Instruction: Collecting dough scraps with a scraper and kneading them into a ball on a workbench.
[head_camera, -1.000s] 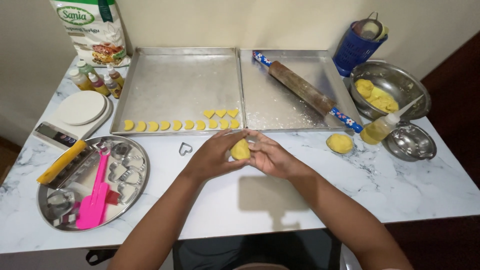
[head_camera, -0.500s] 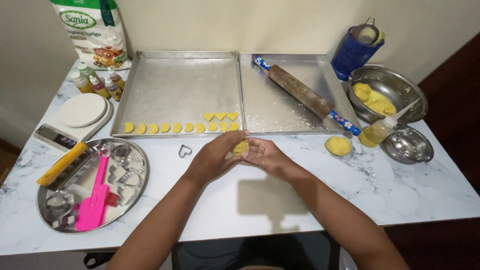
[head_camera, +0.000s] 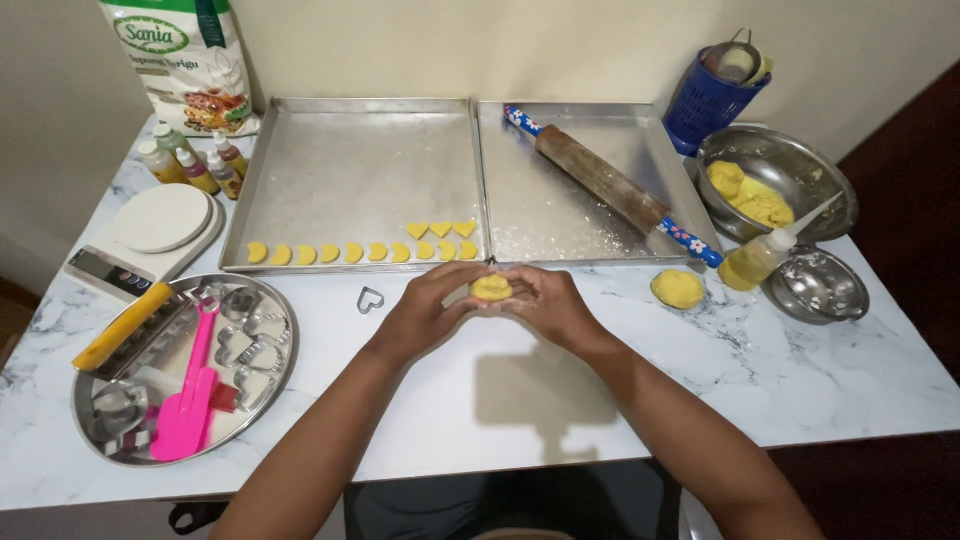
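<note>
A small lump of yellow dough (head_camera: 491, 289) sits between my two hands above the marble table (head_camera: 700, 380). My left hand (head_camera: 432, 308) cups it from the left and my right hand (head_camera: 545, 305) from the right, fingers curled around it. Just behind them lies the left baking tray (head_camera: 350, 160) with a row of yellow cut-out shapes (head_camera: 360, 252) along its front edge. A heart-shaped cutter (head_camera: 370, 298) lies on the table left of my left hand.
A rolling pin (head_camera: 610, 186) lies across the right tray (head_camera: 560, 210). Another dough ball (head_camera: 677, 288), an oil bottle (head_camera: 757, 260), a dough bowl (head_camera: 775, 185) and a small steel bowl (head_camera: 820, 285) sit at right. At left: a round tray of cutters (head_camera: 180, 370), pink spatula (head_camera: 190, 400), scale (head_camera: 150, 235), colouring bottles (head_camera: 195, 165), flour bag (head_camera: 185, 60).
My hands have stayed at the same spot by the tray's front edge while working the dough lump, which now shows flatter and lower between the fingers. Nothing else moved.
</note>
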